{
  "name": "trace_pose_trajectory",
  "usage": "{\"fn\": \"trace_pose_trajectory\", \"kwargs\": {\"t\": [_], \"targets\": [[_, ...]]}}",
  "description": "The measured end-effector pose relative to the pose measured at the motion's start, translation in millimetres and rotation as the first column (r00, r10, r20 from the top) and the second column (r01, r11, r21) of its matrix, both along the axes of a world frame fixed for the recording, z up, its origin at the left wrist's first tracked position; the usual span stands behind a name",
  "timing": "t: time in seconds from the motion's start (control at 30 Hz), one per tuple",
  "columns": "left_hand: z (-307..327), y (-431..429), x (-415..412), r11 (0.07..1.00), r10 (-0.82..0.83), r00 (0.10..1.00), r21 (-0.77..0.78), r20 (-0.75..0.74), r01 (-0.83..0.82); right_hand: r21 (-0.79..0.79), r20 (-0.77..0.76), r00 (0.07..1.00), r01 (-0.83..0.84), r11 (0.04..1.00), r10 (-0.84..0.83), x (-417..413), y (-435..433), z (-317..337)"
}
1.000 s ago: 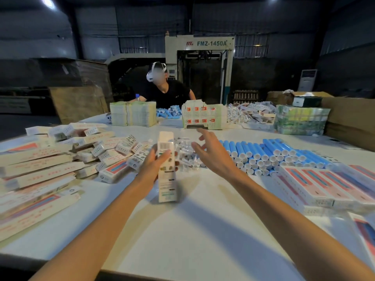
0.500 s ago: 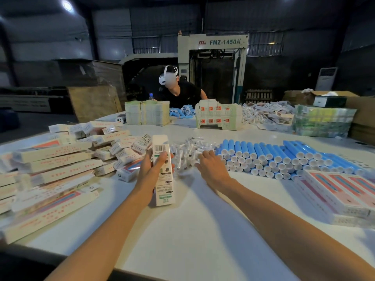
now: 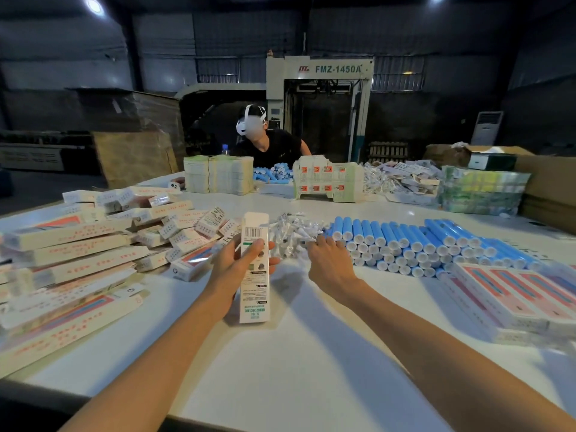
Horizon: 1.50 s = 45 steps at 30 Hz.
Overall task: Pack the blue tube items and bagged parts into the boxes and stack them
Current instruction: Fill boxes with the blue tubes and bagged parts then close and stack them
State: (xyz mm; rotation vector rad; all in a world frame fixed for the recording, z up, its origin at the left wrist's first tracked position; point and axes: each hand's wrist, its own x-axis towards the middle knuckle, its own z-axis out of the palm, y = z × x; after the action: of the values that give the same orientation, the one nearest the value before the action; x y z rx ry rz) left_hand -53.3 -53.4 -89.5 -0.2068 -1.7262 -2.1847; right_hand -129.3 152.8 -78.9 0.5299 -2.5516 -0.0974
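My left hand [image 3: 232,268] grips a long white box [image 3: 255,275] with a barcode, held upright with its top flap open. My right hand [image 3: 327,260] reaches forward, fingers down on the pile of clear bagged parts [image 3: 293,233] beside the heap of blue tubes [image 3: 414,244]; whether it pinches a bag is hidden. The tubes lie in rows on the white table [image 3: 296,353], white caps toward me.
Packed white boxes are heaped at the left [image 3: 78,254], and flat pink-windowed boxes [image 3: 511,297] lie at the right. A person in black sits across the table behind stacks of flat cartons [image 3: 218,174]. Wrapped bundles [image 3: 483,191] stand far right.
My right hand has dropped from above the table onto the bagged parts. The box in my left hand stays upright, and my view has shifted slightly.
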Motion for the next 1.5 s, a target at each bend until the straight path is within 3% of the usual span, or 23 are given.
{"fn": "trace_pose_trajectory", "kwargs": {"t": [0.1,0.17,0.3,0.4,0.5,0.6,0.83,1.2,1.27,1.37,1.43,1.5], "targets": [[0,7,2,0.999,-0.032,0.999,0.01,0.019,0.032,-0.253,0.015,0.996,-0.078,0.964,0.085,21,31,10],[1,19,5,0.994,-0.104,0.993,0.018,0.046,0.104,-0.492,0.071,0.983,-0.115,0.863,0.172,34,54,21],[19,52,10,0.971,-0.227,0.973,-0.064,0.048,0.229,-0.877,-0.01,0.942,-0.169,0.45,0.334,58,88,52],[29,85,11,0.947,-0.289,0.957,-0.142,0.025,0.289,-0.963,-0.132,0.916,-0.209,0.169,0.379,67,101,76],[26,119,15,0.934,-0.328,0.945,-0.144,0.018,0.327,-0.959,-0.246,0.883,-0.281,0.029,0.4,72,106,92],[20,138,18,0.943,-0.313,0.95,-0.116,0.004,0.312,-0.951,-0.265,0.866,-0.308,0.034,0.425,72,104,100],[19,138,23,0.953,-0.281,0.959,-0.124,-0.025,0.276,-0.851,-0.119,0.833,-0.366,0.376,0.541,64,98,107],[19,137,25,0.954,-0.282,0.958,-0.125,-0.053,0.274,-0.573,0.025,0.871,-0.39,0.721,0.491,67,97,82],[19,136,25,0.961,-0.254,0.965,-0.129,-0.066,0.245,-0.649,-0.007,0.862,-0.39,0.653,0.507,71,103,70],[19,134,25,0.97,-0.211,0.973,-0.145,-0.096,0.196,-0.851,-0.14,0.865,-0.354,0.388,0.481,76,111,52],[19,134,25,0.973,-0.203,0.972,-0.133,-0.12,0.187,-0.919,-0.114,0.836,-0.294,0.264,0.537,78,111,41],[20,133,26,0.97,-0.233,0.959,-0.105,-0.159,0.218,-0.945,-0.079,0.777,-0.258,0.201,0.625,80,107,31]]}}
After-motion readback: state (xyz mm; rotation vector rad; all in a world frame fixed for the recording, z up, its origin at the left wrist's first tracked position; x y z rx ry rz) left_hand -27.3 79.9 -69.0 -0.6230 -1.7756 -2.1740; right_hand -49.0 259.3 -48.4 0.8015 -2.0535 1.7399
